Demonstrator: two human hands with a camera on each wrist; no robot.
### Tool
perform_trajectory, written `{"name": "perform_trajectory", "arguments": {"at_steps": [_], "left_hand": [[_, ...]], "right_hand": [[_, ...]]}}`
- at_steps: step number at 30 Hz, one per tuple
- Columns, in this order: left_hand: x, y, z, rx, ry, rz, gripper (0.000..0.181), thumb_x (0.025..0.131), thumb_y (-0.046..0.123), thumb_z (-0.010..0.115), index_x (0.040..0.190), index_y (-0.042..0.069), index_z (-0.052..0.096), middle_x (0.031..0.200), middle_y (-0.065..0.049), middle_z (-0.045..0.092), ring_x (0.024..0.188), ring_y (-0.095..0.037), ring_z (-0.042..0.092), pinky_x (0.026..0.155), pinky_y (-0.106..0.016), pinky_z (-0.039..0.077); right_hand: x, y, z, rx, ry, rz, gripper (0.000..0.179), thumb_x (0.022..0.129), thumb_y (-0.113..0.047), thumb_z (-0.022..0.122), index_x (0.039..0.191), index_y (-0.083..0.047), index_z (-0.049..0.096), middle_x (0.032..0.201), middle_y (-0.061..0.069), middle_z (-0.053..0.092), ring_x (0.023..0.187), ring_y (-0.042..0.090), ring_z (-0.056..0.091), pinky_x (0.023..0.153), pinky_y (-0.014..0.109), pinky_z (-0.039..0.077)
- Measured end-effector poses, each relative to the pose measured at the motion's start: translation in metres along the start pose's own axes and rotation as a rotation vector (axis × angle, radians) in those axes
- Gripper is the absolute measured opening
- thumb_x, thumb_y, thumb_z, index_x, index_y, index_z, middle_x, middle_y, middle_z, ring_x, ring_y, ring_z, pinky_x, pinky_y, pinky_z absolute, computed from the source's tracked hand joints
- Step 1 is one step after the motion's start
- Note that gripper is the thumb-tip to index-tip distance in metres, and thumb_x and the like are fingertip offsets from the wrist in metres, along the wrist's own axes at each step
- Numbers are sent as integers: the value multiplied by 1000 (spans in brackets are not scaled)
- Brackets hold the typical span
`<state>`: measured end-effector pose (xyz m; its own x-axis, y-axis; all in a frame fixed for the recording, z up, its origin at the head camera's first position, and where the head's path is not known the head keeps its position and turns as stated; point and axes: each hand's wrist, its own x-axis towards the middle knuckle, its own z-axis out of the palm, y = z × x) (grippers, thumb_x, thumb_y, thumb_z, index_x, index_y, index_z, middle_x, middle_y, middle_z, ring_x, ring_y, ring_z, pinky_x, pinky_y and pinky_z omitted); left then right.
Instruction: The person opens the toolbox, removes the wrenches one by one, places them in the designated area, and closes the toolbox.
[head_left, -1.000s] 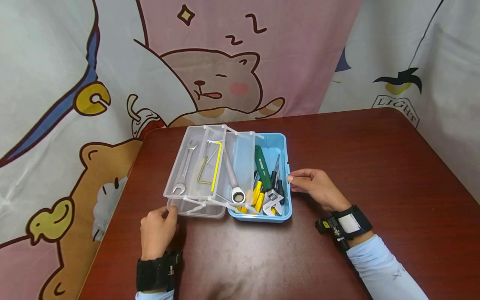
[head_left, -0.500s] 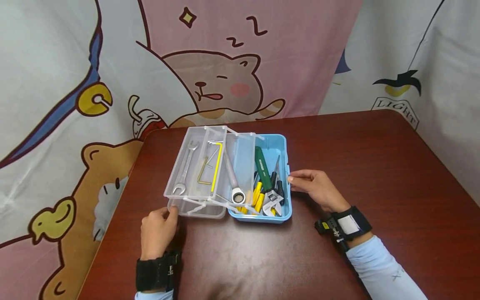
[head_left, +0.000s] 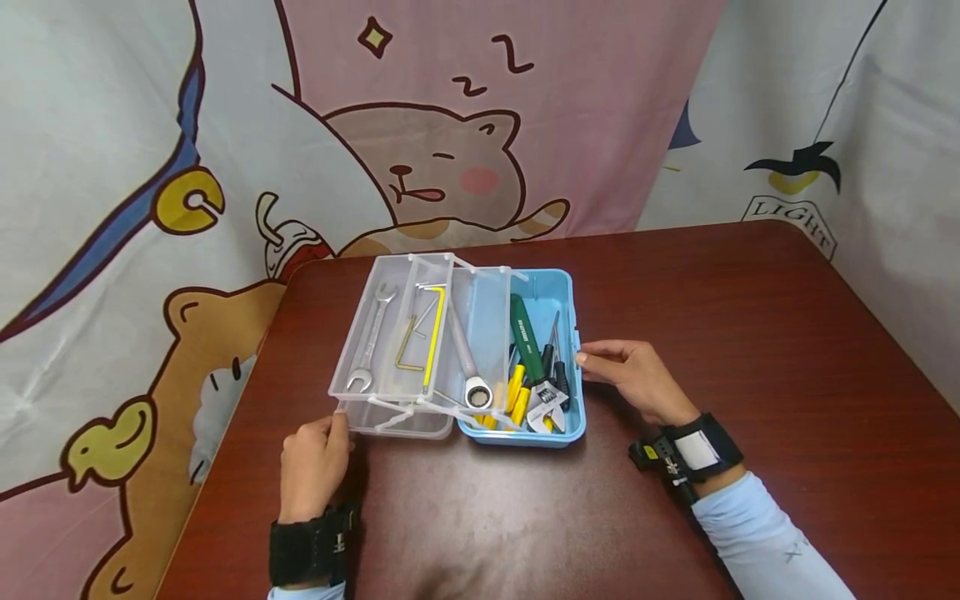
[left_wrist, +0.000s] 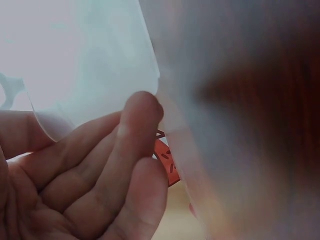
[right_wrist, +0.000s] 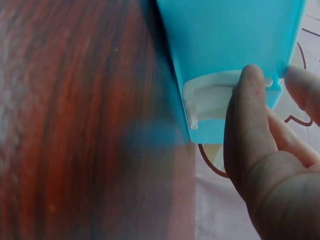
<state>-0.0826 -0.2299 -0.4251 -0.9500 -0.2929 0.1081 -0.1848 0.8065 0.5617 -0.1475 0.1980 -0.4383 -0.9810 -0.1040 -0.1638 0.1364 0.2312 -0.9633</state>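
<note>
Firstly, the head view. One light-blue toolbox (head_left: 551,287), open, standing on the reddish-brown worktop (head_left: 712,292) between two hands. Clear trays (head_left: 356,350), staggered leftward, the inner one reaching over the box. Tray contents: an open-ended wrench (head_left: 373,335), a brass hex key (head_left: 406,343), a yellow hex key (head_left: 434,337), a ratchet wrench (head_left: 465,354). Box contents: a green handle (head_left: 527,333), several yellow handles (head_left: 517,387). Clear lid (head_left: 420,427), beneath the trays. I log the left hand (head_left: 309,467) touching the lid's near-left corner, and the right hand (head_left: 641,379) touching the box's right wall.

Next, the left wrist view. Lid corner set between thumb and fingers: I record it as pinched, the fingers lying side by side.

Lastly, the right wrist view. White latch (right_wrist: 215,97), on the blue wall; one fingertip overlaps it, another meets the wall's edge, a gap between them. Whether these fingers pinch or merely rest, I cannot tell.
</note>
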Motion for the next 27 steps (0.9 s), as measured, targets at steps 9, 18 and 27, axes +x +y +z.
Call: {"name": "perform_trajectory", "arguments": {"at_steps": [9, 18, 27], "left_hand": [[-1, 4, 0, -3, -21, 31, 48, 107, 23, 48, 72, 5, 75, 69, -8, 73, 64, -27, 62, 53, -35, 39], [3, 2, -7, 10, -126, 43, 46, 107, 25, 49, 73, 7, 73, 67, -5, 71, 63, -21, 62, 54, -33, 40], [2, 5, -22, 7, -29, 68, 59, 111, 41, 43, 65, 6, 57, 56, -4, 38, 54, -20, 38, 48, -31, 31]], "right_hand": [[2, 0, -2, -61, 52, -3, 49, 99, -34, 72, 135, 0, 67, 129, 20, 69, 104, 28, 74, 95, 43, 57], [1, 1, -2, -41, 64, -2, 50, 99, -34, 72, 136, -1, 66, 130, 21, 68, 105, 30, 74, 97, 47, 55], [1, 0, -3, -6, 34, -2, 48, 100, -30, 72, 136, 0, 66, 129, 21, 69, 103, 29, 75, 97, 45, 56]]}}
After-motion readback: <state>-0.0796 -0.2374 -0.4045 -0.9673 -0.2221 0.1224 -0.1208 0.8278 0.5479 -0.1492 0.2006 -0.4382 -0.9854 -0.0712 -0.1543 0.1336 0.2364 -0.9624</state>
